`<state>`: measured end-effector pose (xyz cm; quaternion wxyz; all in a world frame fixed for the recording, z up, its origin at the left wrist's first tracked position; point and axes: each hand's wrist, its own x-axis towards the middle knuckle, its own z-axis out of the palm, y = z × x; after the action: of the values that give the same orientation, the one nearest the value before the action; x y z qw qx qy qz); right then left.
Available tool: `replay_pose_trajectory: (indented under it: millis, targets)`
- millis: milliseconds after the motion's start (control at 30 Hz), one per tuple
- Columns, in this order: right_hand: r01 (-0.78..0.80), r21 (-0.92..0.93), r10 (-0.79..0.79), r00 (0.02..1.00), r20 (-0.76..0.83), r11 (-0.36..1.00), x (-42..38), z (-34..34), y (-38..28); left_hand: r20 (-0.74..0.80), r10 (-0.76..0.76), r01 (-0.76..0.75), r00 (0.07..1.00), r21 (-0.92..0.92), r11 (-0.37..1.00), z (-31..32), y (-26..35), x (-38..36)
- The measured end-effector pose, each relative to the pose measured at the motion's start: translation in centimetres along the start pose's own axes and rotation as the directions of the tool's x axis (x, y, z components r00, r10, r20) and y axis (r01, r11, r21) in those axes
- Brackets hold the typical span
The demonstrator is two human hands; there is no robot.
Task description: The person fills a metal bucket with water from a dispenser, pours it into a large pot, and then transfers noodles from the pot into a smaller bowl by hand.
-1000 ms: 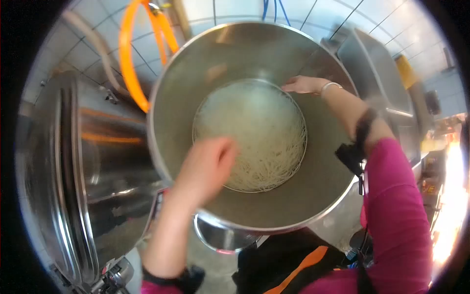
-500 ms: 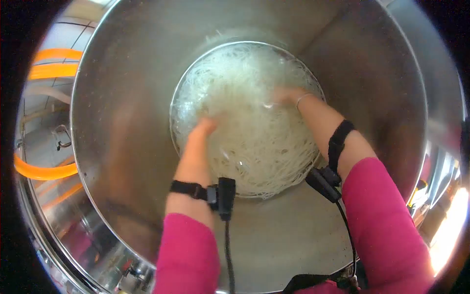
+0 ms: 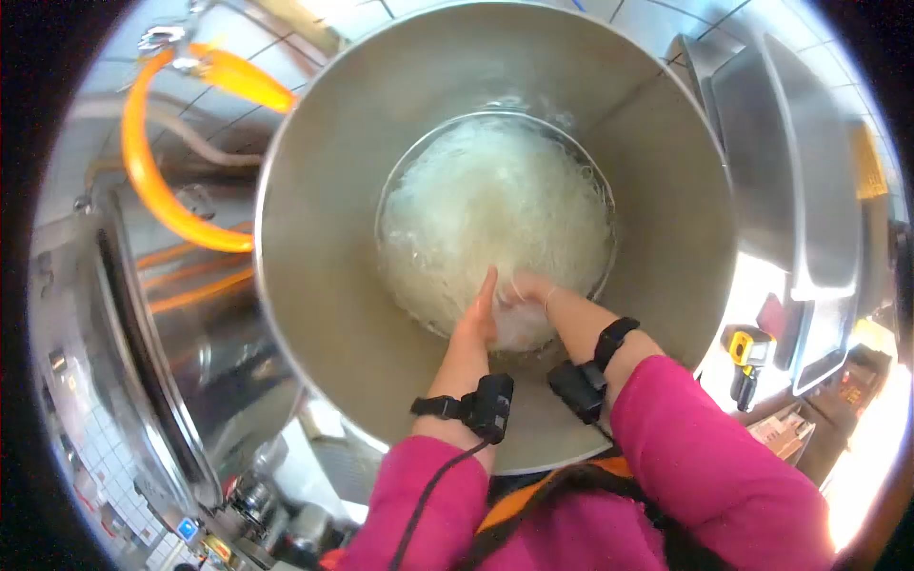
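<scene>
Pale thin noodles [image 3: 447,219] lie in cloudy water at the bottom of a deep round metal pot [image 3: 324,285]. Both hands reach in over the near rim and work close together at the near side of the noodles. My left hand [image 3: 479,319] is on edge, its thumb stretched upward and its palm turned toward the right hand; its lower fingers are hidden. Bent down into the noodles, my right hand [image 3: 529,288] has its fingertips covered, so I cannot tell how closed it is. A whitish clump of noodles shows just below and between the hands.
An orange hose [image 3: 143,176] curves from a tap to the pot's left side. Beside it stands another shiny metal vessel [image 3: 224,357]. Metal pans [image 3: 828,181] and a yellow and black pistol-shaped device [image 3: 750,352] are at the right. Black straps with small devices circle both forearms.
Both hands have come from the middle of the noodles back toward me and closer together. The view has shifted, showing more around the pot.
</scene>
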<state>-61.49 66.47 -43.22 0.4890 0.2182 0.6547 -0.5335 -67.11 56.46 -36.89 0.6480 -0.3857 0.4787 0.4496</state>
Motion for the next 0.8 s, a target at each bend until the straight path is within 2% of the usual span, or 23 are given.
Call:
replay_pose_trajectory:
  millis: [33, 67, 100, 133, 167, 200, 233, 267, 300, 333, 367, 400, 433, 500, 533, 567, 633, 700, 733, 767, 800]
  targets:
    - [-0.044, 0.002, 0.044, 0.989, -0.14, 0.999, -0.6, -0.3, -1.5, -0.003, 0.014, -0.014, 1.0, -0.012, 1.0, -0.3, -0.5, -0.5]
    - [-0.079, 0.009, 0.078, 0.954, -0.288, 0.997, -1.5, -0.7, -3.0, 0.166, 0.113, -0.103, 0.98, -0.069, 0.992, -0.8, -0.5, -0.3]
    - [-0.063, -0.013, 0.055, 0.949, -0.31, 0.998, -4.1, -1.3, -5.0, 0.334, 0.223, -0.188, 0.916, -0.134, 0.973, -0.5, 0.4, -0.8]
    - [-0.003, -0.154, -0.063, 0.904, -0.423, 0.988, -8.3, -1.3, -7.1, 0.345, 0.251, -0.215, 0.905, -0.138, 0.967, 0.5, 0.9, -2.4]
    - [0.034, -0.291, -0.185, 0.841, -0.508, 0.956, -12.0, -0.7, -8.7, 0.366, 0.321, -0.254, 0.873, -0.219, 0.942, 1.5, 1.1, -4.4]
    - [0.027, -0.306, -0.189, 0.835, -0.516, 0.952, -14.1, 0.0, -9.0, 0.389, 0.383, -0.277, 0.838, -0.302, 0.912, 2.4, 1.1, -5.9]
    - [0.086, -0.439, -0.34, 0.77, -0.54, 0.894, -16.3, 0.9, -9.3, 0.393, 0.394, -0.282, 0.831, -0.311, 0.907, 2.8, 0.9, -7.4]
    - [0.131, -0.564, -0.485, 0.688, -0.54, 0.815, -18.2, 1.9, -9.6, 0.463, 0.426, -0.367, 0.777, -0.217, 0.905, 3.0, 1.1, -8.9]
    - [0.123, -0.577, -0.494, 0.675, -0.548, 0.807, -19.7, 2.7, -9.9, 0.542, 0.448, -0.46, 0.711, -0.123, 0.879, 3.6, 1.6, -10.6]
    - [0.15, -0.613, -0.565, 0.6, -0.567, 0.775, -21.2, 3.6, -10.1, 0.505, 0.423, -0.456, 0.752, -0.065, 0.888, 4.2, 1.2, -13.4]
    - [0.176, -0.644, -0.625, 0.524, -0.579, 0.744, -22.5, 4.3, -10.4, 0.513, 0.426, -0.464, 0.745, -0.06, 0.884, 4.0, 1.1, -14.1]
    - [0.142, -0.701, -0.627, 0.593, -0.505, 0.699, -24.7, 4.5, -11.3, 0.583, 0.385, -0.428, 0.716, -0.07, 0.901, 3.7, 0.9, -14.7]
    - [0.145, -0.701, -0.629, 0.592, -0.504, 0.699, -26.5, 4.7, -11.9, 0.644, 0.342, -0.387, 0.684, -0.077, 0.919, 3.3, 0.6, -15.1]
    - [0.312, -0.68, -0.664, 0.664, -0.345, 0.664, -30.1, 4.2, -12.7, 0.647, 0.347, -0.388, 0.679, -0.085, 0.918, 2.7, 0.2, -16.1]
    - [0.472, -0.691, -0.768, 0.612, -0.189, 0.547, -31.6, 3.0, -12.9, 0.64, 0.398, -0.407, 0.658, -0.143, 0.902, 2.0, 0.0, -16.2]
    - [0.617, -0.672, -0.85, 0.526, -0.037, 0.411, -33.0, 1.1, -13.3, 0.631, 0.447, -0.429, 0.634, -0.194, 0.882, 1.5, 0.1, -16.6]
    - [0.639, -0.561, -0.784, 0.621, -0.029, 0.526, -35.4, -2.7, -14.4, 0.573, 0.48, -0.466, 0.665, -0.185, 0.865, 1.9, -0.5, -21.4]
    - [0.74, -0.413, -0.847, 0.458, -0.27, 0.532, -34.5, -5.9, -15.3, 0.652, 0.421, -0.354, 0.63, -0.242, 0.904, 1.8, -0.4, -23.5]
    - [0.826, -0.338, -0.889, 0.382, -0.253, 0.451, -33.2, -7.3, -16.0, 0.691, 0.431, -0.395, 0.581, -0.224, 0.891, 2.6, -0.5, -25.8]
    - [0.896, -0.258, -0.922, 0.301, -0.244, 0.361, -31.4, -7.9, -16.9, 0.629, 0.456, -0.404, 0.629, -0.236, 0.884, 2.3, -0.2, -26.5]
    - [0.932, 0.087, -0.911, 0.362, -0.196, 0.352, -29.6, -7.8, -18.2, 0.595, 0.527, -0.499, 0.607, -0.231, 0.835, 2.1, 0.3, -28.0]
